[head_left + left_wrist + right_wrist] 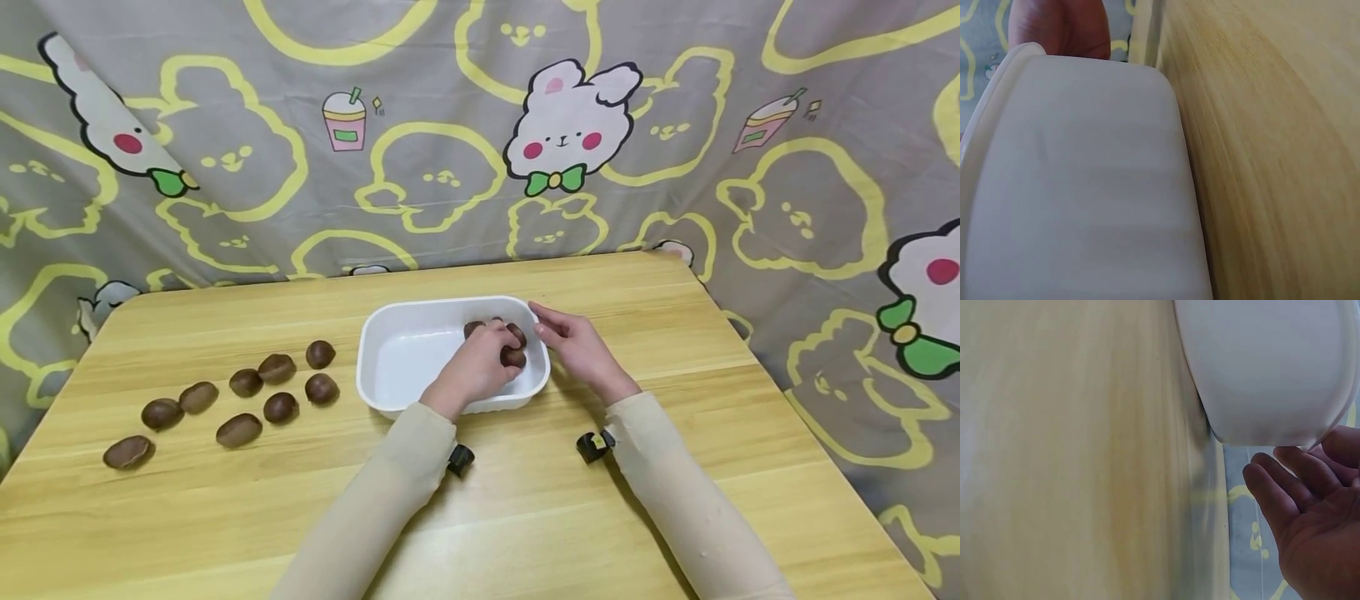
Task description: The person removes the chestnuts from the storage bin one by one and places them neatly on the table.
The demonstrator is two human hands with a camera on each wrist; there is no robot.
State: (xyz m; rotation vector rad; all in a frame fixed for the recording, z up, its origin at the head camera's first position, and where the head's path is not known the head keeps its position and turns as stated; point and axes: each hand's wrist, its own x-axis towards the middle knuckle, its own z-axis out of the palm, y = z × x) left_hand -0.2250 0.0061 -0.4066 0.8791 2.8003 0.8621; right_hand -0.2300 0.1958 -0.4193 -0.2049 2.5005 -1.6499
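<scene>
A white plastic tray (405,367) stands on the wooden table, with several brown chestnuts (474,327) gathered in its right end. My left hand (476,362) reaches over the near rim into that end, its bent fingers and thumb around a chestnut (513,358). The tray wall (1085,181) hides this hand in the left wrist view. At the tray's right end, my right hand (581,350) holds the rim, thumb at the edge and fingers outside. In the right wrist view, the right hand (1316,519) touches the tray (1272,375) at its rim.
Several loose chestnuts (240,429) lie scattered on the table (187,525) left of the tray. Black wrist mounts (595,446) sit at both cuffs. A patterned grey cloth (435,92) hangs behind the table and along its right side.
</scene>
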